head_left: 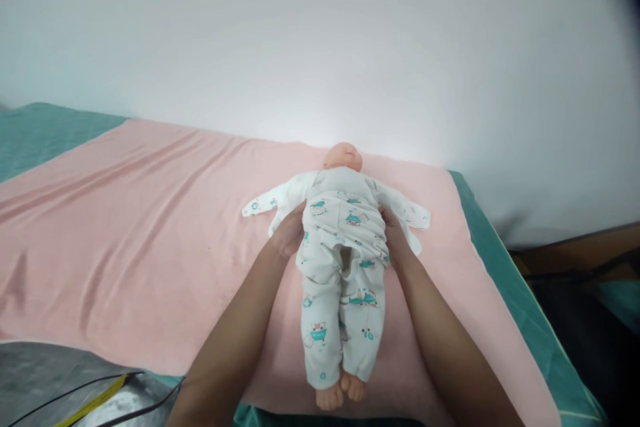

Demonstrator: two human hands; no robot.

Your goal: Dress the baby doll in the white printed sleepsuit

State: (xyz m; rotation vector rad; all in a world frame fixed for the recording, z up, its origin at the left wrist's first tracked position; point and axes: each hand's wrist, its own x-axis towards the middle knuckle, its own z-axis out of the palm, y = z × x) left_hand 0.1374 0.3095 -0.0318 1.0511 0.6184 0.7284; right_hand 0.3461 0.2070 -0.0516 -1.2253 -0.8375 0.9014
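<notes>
A baby doll [350, 159] lies on its back with its head away from me and its bare feet towards me. It wears a white long-sleeved top [345, 180], whose arms are spread out to both sides. White trousers [345, 250] with green printed figures cover its belly and legs, bunched in folds at the waist. My left hand [290, 232] is closed at the left side of the trousers' waist. At the right side of the waist, my right hand [393, 230] is closed in the same way. The fingers of both hands are partly hidden by the cloth and the doll's body.
The doll rests on a pink blanket [165, 233], wrinkled at the left. A green cover [525, 307] shows beneath its edges. A pale wall [320, 47] stands close behind. Dark and yellow straps [95, 403] lie at the lower left.
</notes>
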